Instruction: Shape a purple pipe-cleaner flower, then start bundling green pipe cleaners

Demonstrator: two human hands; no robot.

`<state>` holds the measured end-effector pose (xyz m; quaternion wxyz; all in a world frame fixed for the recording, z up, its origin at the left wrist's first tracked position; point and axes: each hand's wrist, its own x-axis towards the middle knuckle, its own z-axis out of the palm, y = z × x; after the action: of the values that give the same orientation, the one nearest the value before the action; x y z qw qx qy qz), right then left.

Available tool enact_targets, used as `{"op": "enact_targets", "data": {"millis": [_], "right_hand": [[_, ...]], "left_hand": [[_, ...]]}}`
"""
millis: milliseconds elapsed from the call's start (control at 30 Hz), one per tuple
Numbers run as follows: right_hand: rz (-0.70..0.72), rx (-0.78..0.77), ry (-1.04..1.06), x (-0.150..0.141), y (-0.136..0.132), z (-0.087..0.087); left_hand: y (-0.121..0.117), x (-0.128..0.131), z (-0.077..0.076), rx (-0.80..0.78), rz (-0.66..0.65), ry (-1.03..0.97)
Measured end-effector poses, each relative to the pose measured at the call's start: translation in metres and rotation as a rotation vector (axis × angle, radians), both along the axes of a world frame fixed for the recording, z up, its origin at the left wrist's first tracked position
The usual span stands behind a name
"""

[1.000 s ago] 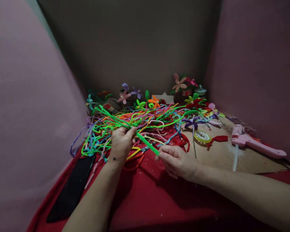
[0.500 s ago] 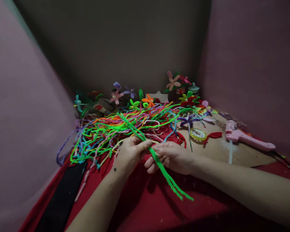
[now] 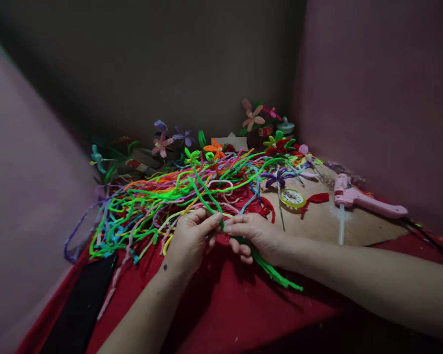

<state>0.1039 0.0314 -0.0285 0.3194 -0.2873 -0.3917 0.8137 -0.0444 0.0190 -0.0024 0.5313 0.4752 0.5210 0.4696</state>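
Observation:
My left hand (image 3: 190, 238) and my right hand (image 3: 256, 235) meet over the red cloth (image 3: 221, 314), both pinched on a bundle of green pipe cleaners (image 3: 276, 276). The bundle runs from the pile behind, passes between my fingertips, goes under my right palm and sticks out toward the lower right. Just behind my hands lies a big tangled pile of pipe cleaners (image 3: 162, 196) in many colours.
Finished pipe-cleaner flowers (image 3: 253, 115) stand along the back wall. A pink glue gun (image 3: 365, 202), a yellow tape roll (image 3: 293, 198) and a purple flower (image 3: 278, 176) lie on a brown board (image 3: 325, 226) at right. A black flat object (image 3: 79, 309) lies lower left.
My hands have drawn together on the green bundle, which slid through so its free ends now stick out lower right. The camera view has shifted right.

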Motion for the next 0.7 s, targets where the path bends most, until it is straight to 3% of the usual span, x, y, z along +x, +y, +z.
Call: {"op": "enact_targets", "data": {"millis": [233, 500, 600, 700], "right_hand": [[-0.070, 0.077, -0.036, 0.0000, 0.0018, -0.0033], [-0.107, 0.063, -0.040, 0.0002, 0.0009, 0.0020], [-0.134, 0.070, -0.080, 0.0021, 0.0023, 0.0045], [-0.142, 0.072, -0.102, 0.0040, 0.0044, 0.0058]], "left_hand": [[0.0003, 0.0055, -0.0011, -0.004, 0.040, -0.002], [-0.0033, 0.0061, 0.0035, -0.010, 0.107, 0.031], [-0.0035, 0.0034, 0.0026, 0.099, 0.070, 0.131], [0.0002, -0.0027, -0.0012, 0.397, 0.001, 0.378]]}}
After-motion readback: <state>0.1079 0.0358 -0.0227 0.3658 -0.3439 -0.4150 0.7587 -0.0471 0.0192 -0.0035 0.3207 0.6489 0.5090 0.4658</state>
